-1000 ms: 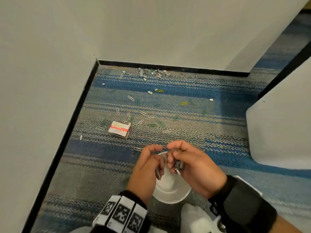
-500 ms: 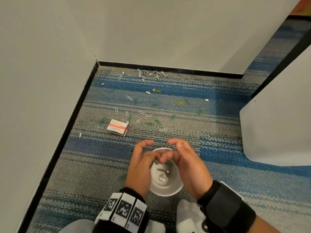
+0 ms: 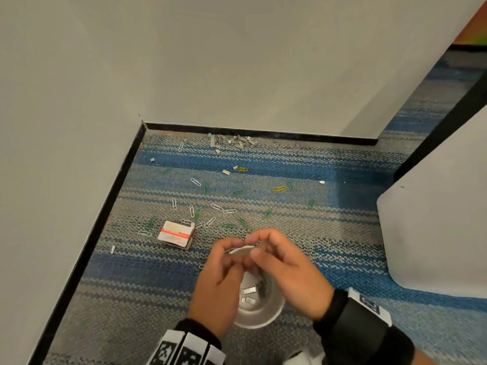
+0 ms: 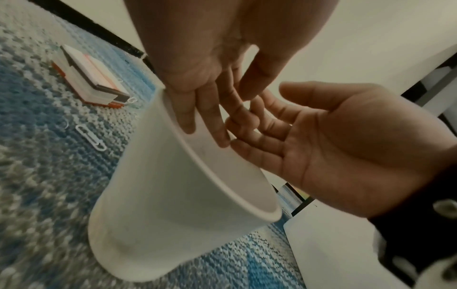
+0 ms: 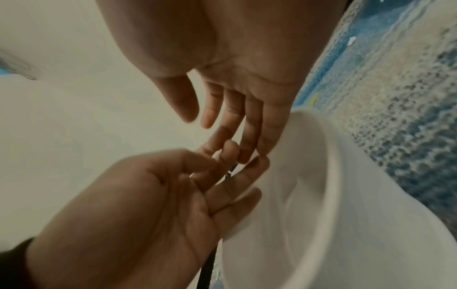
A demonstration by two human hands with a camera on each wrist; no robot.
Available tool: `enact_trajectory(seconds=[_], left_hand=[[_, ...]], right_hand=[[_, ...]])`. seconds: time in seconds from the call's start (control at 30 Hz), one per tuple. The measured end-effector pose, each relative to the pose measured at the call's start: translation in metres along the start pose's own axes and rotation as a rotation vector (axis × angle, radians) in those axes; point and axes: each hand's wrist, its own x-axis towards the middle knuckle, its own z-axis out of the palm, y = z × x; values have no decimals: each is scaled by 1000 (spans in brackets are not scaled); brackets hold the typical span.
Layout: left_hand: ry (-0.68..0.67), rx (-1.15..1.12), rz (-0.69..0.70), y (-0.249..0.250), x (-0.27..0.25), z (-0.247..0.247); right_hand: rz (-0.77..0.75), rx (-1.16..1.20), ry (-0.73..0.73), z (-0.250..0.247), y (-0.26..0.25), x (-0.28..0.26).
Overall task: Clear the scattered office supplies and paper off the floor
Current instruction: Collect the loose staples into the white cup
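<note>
A white cup [image 3: 274,314] stands on the striped carpet with several silver staple strips [image 3: 249,295] in its bottom. Both hands hover over its mouth with the fingertips meeting. My left hand [image 3: 233,250] has relaxed fingers and grips nothing, its fingers [image 4: 210,121] brushing the cup's rim [image 4: 188,148]. My right hand [image 3: 259,248] is likewise spread, palm showing [image 4: 346,148]. In the right wrist view a small dark sliver [image 5: 231,171] shows between the touching fingertips of the two hands. Paper clips [image 3: 195,181] and a staple pile [image 3: 232,140] lie beyond the hands.
A small red-and-white staple box [image 3: 176,234] lies on the carpet left of the hands. Walls with black skirting [image 3: 105,222] close the corner at left and behind. A white block-shaped object [image 3: 434,233] stands at the right. A white clip [image 4: 90,137] lies beside the cup.
A second ago both hands held staple strips over the cup. The fingers have since spread, and strips now lie in the cup's bottom.
</note>
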Motion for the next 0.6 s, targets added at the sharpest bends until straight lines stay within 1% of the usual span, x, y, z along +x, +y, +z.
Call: enact_trajectory(seconds=[0.1,0.2,0.27,0.33,0.43,0.5,0.6], left_hand=[[-49,152,80,9,3,-7],[-46,196,163,33,20,-17],[-10,257,209,48,46,-27],[33,371,247,60,79,-39],[82,637,272,66,134,-53],[60,822,266,63,169,-56],[-12,993,189,53,210,-57]], right_hand=[[-20,-115,-57,-8,-17,8],[-47,-180,-66,-26,-40,31],[-40,-254,8,-44,-51,58],[-21,-361,94,-64,-57,92],[17,-592,158,-86,-51,147],[63,-783,205,-101,-42,180],[139,-1042,407,-131,-34,220]])
